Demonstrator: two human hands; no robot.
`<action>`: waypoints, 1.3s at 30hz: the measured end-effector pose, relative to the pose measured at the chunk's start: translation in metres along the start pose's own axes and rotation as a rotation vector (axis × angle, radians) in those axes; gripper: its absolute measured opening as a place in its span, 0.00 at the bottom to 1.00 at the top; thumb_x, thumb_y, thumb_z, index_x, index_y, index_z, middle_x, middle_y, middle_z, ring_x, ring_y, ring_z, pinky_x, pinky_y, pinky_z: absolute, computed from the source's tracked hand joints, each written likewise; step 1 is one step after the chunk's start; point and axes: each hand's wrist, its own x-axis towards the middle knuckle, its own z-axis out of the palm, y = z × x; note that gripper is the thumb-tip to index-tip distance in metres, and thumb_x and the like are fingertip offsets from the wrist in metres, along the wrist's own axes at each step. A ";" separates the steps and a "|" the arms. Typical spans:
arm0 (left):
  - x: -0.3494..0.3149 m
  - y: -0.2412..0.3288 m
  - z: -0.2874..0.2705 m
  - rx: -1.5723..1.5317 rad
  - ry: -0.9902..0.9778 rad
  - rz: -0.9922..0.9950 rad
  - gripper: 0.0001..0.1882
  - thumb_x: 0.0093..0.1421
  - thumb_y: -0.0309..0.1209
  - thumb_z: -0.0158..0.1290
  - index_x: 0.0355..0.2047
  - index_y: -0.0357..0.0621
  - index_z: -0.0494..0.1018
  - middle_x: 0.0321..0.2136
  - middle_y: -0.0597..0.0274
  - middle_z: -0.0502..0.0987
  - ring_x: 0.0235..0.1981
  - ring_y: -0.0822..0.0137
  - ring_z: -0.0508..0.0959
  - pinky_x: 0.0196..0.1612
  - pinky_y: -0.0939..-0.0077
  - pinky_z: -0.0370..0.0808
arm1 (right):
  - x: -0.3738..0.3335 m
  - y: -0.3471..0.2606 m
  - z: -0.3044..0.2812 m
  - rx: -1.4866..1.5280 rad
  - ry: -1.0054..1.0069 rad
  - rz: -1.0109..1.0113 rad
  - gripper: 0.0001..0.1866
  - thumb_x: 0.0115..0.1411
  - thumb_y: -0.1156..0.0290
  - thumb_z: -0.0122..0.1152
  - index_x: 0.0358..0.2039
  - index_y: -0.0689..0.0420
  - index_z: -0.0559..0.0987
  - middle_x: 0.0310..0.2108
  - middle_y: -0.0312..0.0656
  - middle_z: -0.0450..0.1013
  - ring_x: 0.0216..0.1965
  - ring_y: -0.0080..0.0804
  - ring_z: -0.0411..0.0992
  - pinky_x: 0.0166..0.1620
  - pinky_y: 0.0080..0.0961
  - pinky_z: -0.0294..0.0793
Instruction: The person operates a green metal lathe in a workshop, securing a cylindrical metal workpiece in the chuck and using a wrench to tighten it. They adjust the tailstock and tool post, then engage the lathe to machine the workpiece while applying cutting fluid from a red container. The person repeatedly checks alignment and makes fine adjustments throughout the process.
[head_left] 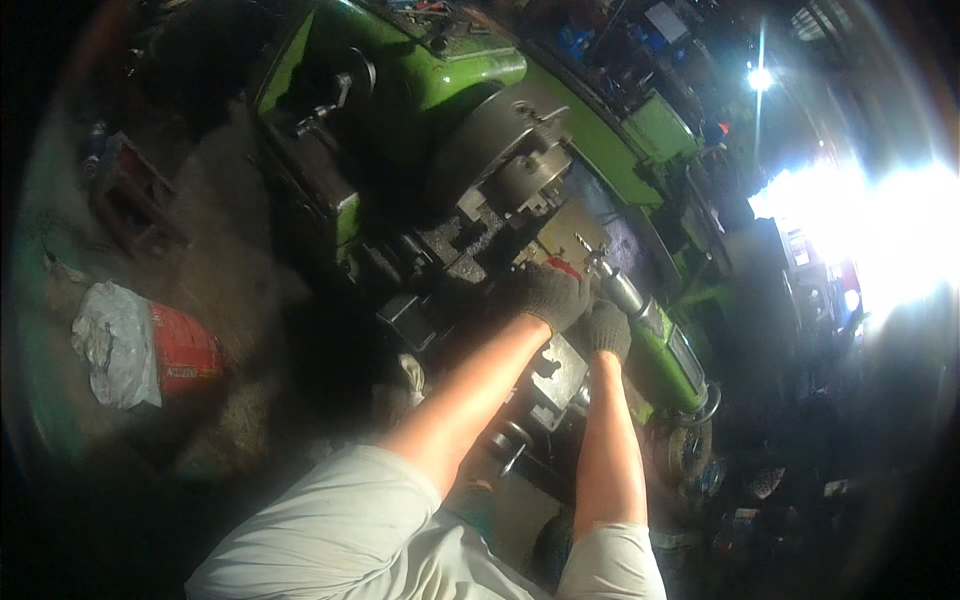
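Both of my hands wear dark knitted gloves and reach over a green metal lathe. My left hand [556, 297] is curled, with a small red piece [564, 267] showing at its far edge; its kind is unclear. Just to its right, my right hand [607, 331] sits against the near side of the tailstock quill [626, 295], its fingers hidden from view. A drill bit [583, 242] sticks out of the drill chuck [600, 266] at the quill's end and points toward the round lathe chuck [525, 175]. Behind the quill is the green tailstock [672, 362].
Below my hands lies the metal carriage slide [556, 378] with a crank handle [515, 452]. A handwheel [708, 402] ends the tailstock. On the floor at left stand a white and red sack [150, 345] and a rusty metal frame [132, 195]. Bright light glares at right.
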 end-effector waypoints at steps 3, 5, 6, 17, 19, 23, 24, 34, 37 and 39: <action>0.001 -0.003 -0.002 0.085 0.065 0.096 0.25 0.68 0.48 0.46 0.25 0.44 0.82 0.26 0.43 0.83 0.32 0.46 0.84 0.41 0.48 0.78 | 0.002 -0.002 0.002 0.034 0.065 -0.023 0.46 0.67 0.27 0.37 0.50 0.58 0.86 0.46 0.62 0.81 0.51 0.58 0.80 0.55 0.49 0.79; -0.004 0.001 -0.005 0.082 0.087 0.082 0.24 0.68 0.47 0.47 0.24 0.46 0.81 0.25 0.44 0.83 0.31 0.47 0.84 0.40 0.48 0.77 | -0.002 -0.005 0.000 0.023 0.047 0.020 0.46 0.67 0.27 0.38 0.50 0.58 0.86 0.46 0.61 0.82 0.51 0.58 0.80 0.55 0.49 0.79; -0.006 0.003 -0.009 0.080 0.095 0.076 0.23 0.68 0.47 0.47 0.23 0.47 0.81 0.25 0.44 0.82 0.31 0.48 0.84 0.40 0.48 0.77 | -0.004 -0.005 -0.002 0.018 0.037 0.043 0.46 0.67 0.26 0.39 0.50 0.58 0.86 0.45 0.61 0.82 0.51 0.58 0.80 0.55 0.49 0.79; 0.003 -0.009 0.021 0.067 0.122 0.077 0.20 0.67 0.46 0.48 0.27 0.48 0.81 0.25 0.48 0.82 0.29 0.48 0.83 0.37 0.45 0.75 | -0.008 -0.019 -0.011 0.065 0.025 0.077 0.38 0.66 0.33 0.46 0.45 0.56 0.87 0.46 0.58 0.82 0.51 0.57 0.80 0.55 0.48 0.78; 0.004 -0.011 0.023 0.053 0.094 0.066 0.19 0.67 0.45 0.48 0.28 0.49 0.81 0.25 0.49 0.82 0.29 0.48 0.83 0.37 0.44 0.75 | -0.004 -0.014 -0.005 0.051 0.041 0.069 0.33 0.66 0.38 0.51 0.42 0.56 0.88 0.45 0.56 0.82 0.50 0.56 0.81 0.54 0.47 0.79; -0.009 -0.008 0.019 0.081 0.056 0.233 0.19 0.68 0.44 0.46 0.29 0.49 0.80 0.25 0.51 0.82 0.28 0.48 0.83 0.37 0.45 0.75 | -0.007 0.004 0.009 0.027 0.029 0.105 0.28 0.65 0.42 0.56 0.42 0.55 0.88 0.45 0.53 0.83 0.49 0.53 0.82 0.52 0.46 0.80; -0.002 -0.010 0.010 0.119 0.092 0.283 0.19 0.69 0.44 0.46 0.28 0.48 0.80 0.25 0.51 0.82 0.28 0.47 0.83 0.36 0.45 0.75 | -0.007 -0.010 -0.003 0.032 0.032 0.095 0.27 0.65 0.43 0.57 0.42 0.55 0.88 0.45 0.52 0.83 0.49 0.52 0.82 0.52 0.46 0.80; 0.009 -0.006 0.012 0.132 0.026 0.108 0.20 0.69 0.43 0.45 0.32 0.46 0.81 0.27 0.46 0.83 0.30 0.46 0.85 0.37 0.43 0.77 | -0.017 -0.001 -0.011 0.127 0.136 -0.082 0.29 0.69 0.41 0.48 0.45 0.51 0.86 0.43 0.55 0.83 0.48 0.55 0.82 0.50 0.48 0.80; 0.000 0.001 0.005 0.132 0.041 0.077 0.18 0.68 0.43 0.47 0.32 0.46 0.81 0.25 0.47 0.83 0.30 0.46 0.84 0.35 0.44 0.77 | -0.028 0.007 -0.014 0.247 0.140 -0.112 0.28 0.69 0.41 0.49 0.46 0.51 0.86 0.42 0.54 0.83 0.47 0.56 0.81 0.50 0.48 0.79; 0.005 -0.006 0.008 0.183 0.069 0.059 0.16 0.67 0.42 0.49 0.32 0.46 0.80 0.24 0.47 0.82 0.29 0.47 0.84 0.33 0.46 0.78 | -0.027 0.010 -0.005 0.275 0.217 -0.185 0.24 0.69 0.45 0.51 0.42 0.51 0.85 0.36 0.52 0.82 0.42 0.56 0.81 0.46 0.48 0.78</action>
